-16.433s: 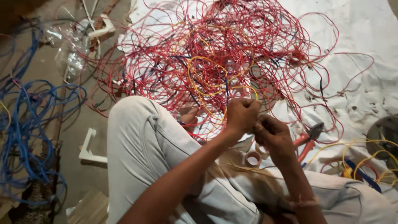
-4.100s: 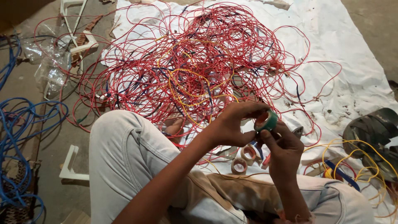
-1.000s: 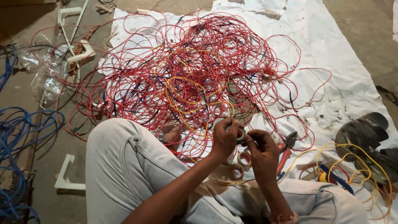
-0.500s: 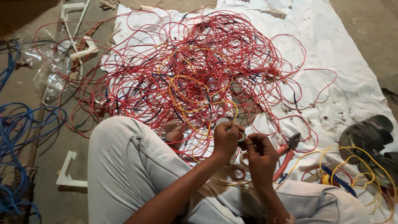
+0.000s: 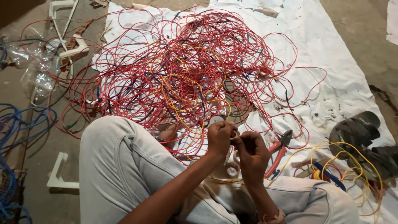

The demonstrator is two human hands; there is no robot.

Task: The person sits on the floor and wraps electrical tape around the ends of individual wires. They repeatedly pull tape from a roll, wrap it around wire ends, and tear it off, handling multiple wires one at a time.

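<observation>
My left hand and my right hand meet fingertip to fingertip above my lap, both closed. A pale round tape roll shows at the top of my left hand's fingers. My right hand pinches a thin wire end against it; the exact contact is hidden by the fingers. Just beyond the hands lies a big tangle of red wires with some yellow and blue strands, spread on a white cloth. My bent knee in light trousers sits left of the hands.
Red-handled pliers lie right of my right hand, and tape rolls lie under the hands. Yellow wires and dark sandals are at the right. Blue cable, plastic bags and white brackets lie left.
Over the last second the hands have stayed together at the same spot with only small finger movements. The view has shifted slightly.
</observation>
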